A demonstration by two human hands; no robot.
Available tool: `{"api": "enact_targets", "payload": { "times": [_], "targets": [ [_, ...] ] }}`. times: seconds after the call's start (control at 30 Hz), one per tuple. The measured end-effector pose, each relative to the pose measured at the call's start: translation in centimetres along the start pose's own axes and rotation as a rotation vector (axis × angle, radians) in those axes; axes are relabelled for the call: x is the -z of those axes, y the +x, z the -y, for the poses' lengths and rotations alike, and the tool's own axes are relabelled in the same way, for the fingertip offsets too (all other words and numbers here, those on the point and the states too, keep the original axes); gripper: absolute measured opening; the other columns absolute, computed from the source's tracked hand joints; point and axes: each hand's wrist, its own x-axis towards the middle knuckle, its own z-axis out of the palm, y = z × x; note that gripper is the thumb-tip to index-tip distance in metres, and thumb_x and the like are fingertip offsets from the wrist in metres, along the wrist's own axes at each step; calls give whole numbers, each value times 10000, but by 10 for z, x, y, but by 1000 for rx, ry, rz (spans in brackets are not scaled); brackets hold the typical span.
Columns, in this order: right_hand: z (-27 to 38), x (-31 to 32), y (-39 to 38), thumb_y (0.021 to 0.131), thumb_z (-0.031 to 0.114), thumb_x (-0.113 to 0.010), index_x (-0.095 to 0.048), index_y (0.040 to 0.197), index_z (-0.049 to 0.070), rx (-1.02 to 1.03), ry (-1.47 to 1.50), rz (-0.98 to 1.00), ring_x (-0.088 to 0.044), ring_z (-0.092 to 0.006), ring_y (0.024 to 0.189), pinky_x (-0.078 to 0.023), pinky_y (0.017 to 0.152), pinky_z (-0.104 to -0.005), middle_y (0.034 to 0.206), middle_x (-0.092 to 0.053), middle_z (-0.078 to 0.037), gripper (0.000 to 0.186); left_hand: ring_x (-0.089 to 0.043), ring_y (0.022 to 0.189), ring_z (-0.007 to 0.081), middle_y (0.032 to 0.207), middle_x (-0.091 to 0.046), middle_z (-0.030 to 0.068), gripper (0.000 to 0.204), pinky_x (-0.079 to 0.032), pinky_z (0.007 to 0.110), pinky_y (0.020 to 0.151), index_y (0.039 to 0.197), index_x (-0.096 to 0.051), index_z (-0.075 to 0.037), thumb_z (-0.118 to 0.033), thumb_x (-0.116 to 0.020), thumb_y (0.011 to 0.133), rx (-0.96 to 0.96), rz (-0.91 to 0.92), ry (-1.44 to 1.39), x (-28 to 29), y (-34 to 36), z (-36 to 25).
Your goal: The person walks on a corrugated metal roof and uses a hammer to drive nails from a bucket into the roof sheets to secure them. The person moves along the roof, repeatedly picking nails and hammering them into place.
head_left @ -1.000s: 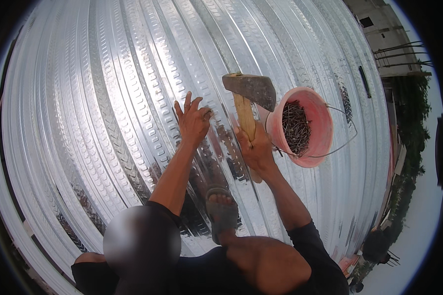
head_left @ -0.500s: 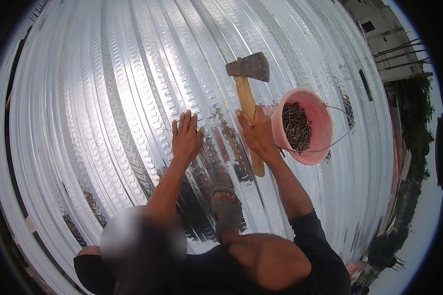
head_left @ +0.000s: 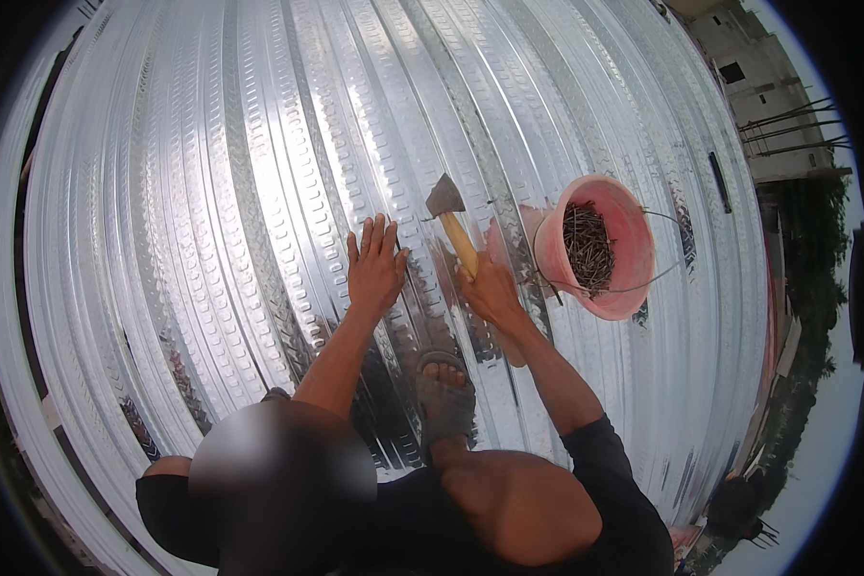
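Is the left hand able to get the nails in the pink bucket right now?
Probably not easily: the right hand, holding the hatchet, sits between the left hand and the nails.

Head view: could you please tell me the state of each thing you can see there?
Left hand: open, palm down on the ribbed metal sheeting.
Right hand: closed around the hatchet's wooden handle.
Hatchet: held, its head past the hand; whether it touches the sheeting, I cannot tell.
Pink bucket: open, partly filled.
Nails: loose, heaped inside the bucket.
Metal sheeting: shiny, ribbed.
Sandal: worn on a foot.
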Motion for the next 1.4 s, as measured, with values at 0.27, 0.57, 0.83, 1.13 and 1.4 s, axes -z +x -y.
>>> {"api": "enact_targets", "payload": {
  "times": [0.27,0.57,0.83,1.13,1.4],
  "targets": [
    [197,213,-23,1030,282,-649,-563,1020,-10,903,780,-913,-623,-168,627,-564,634,-323,752,-631,-76,305,-270,1546,361,1630,-370,174,539,-151,582,1259,1518,-446,-61,-314,-522,1049,-9,-52,-8,6,4,3],
    [-13,-12,18,957,245,-642,-568,1115,-104,-39,3,-23,-674,-541,945,-529,838,-575,964,-652,-409,390,-242,1565,312,1655,-343,134,539,-120,567,1272,1540,-435,-89,-337,-492,1065,33,63,-62,0,-4,-9],
    [166,191,3,1027,241,-665,-562,1059,32,739,591,-760,-625,-130,620,-560,744,-302,766,-656,-60,235,-256,1559,317,1652,-352,119,521,-148,618,1245,1522,-456,-93,-337,-500,1064,8,-19,2,1,-4,7],
    [-93,-30,8,842,157,-686,-546,1210,-132,-79,-53,-120,-675,-529,965,-534,887,-559,1025,-654,-394,488,-266,1554,332,1637,-371,141,515,-158,627,1236,1514,-462,-84,-326,-505,1061,-21,13,-116,-9,5,-30],
    [135,167,-7,894,157,-747,-577,1001,-49,260,482,-616,-679,-179,659,-559,649,-372,769,-699,-150,288,-266,1548,352,1630,-381,138,493,-183,617,1231,1500,-479,-94,-281,-521,1046,-3,0,-7,0,-7,8]
  ]
}}
